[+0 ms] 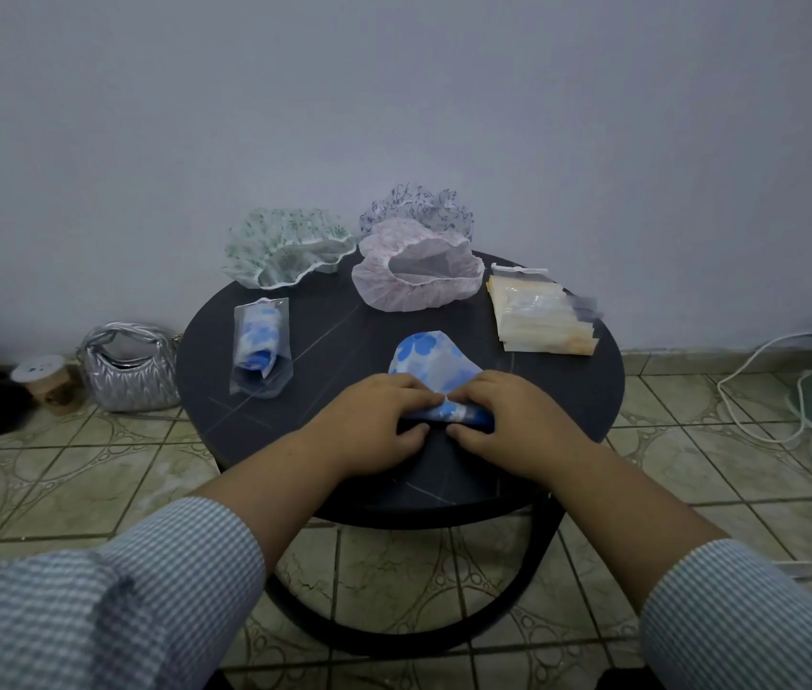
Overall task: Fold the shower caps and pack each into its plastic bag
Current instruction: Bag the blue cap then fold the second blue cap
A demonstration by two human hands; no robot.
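Note:
A blue-flowered shower cap (430,358) lies partly rolled on the round dark table (324,336). My left hand (374,420) and my right hand (498,415) both grip its rolled near end, fingers curled over it. A packed blue cap in its plastic bag (259,348) lies at the left. A stack of plastic bags (538,311) sits at the right. At the back lie a green-patterned cap (284,246), a pink cap (416,273) and a purple-patterned cap (419,206) behind it.
A silver handbag (130,366) and a small round box (43,378) stand on the tiled floor left of the table. A white cable (762,385) runs along the floor at the right. The wall rises just behind the table.

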